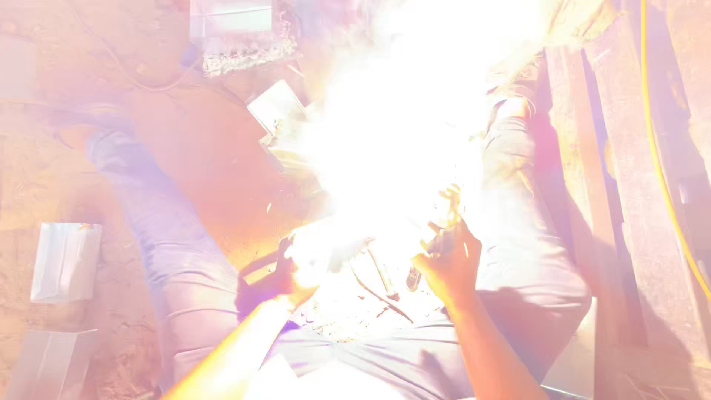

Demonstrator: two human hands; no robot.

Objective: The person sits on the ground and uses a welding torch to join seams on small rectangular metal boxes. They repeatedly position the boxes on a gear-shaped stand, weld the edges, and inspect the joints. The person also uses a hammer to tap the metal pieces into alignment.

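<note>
A: What do your hands hold here?

B: Your right hand (448, 263) is closed around a welding electrode holder (437, 241); the grip is tight, and the tool points up into a very bright arc glare (404, 126) that hides the workpiece. You hold it between your knees, I think so the arm stays steady and near the body.

A: And the left one?

B: Your left hand (285, 278) sits at the edge of the glare. It seems to press on a dark piece (255, 268), but I cannot tell if the grip is closed or wide, because the light washes it out.

A: What lies around you?

B: You sit on the sandy ground (44, 185) with legs apart. Pale folded sheet-metal pieces lie at your left, one (65, 261) beside the thigh and one (48, 363) lower. Another shiny plate (275, 107) is just beside the glare. Rusty steel bars (629, 185) and a yellow cable (659, 163) are at your right. I see no labels.
</note>
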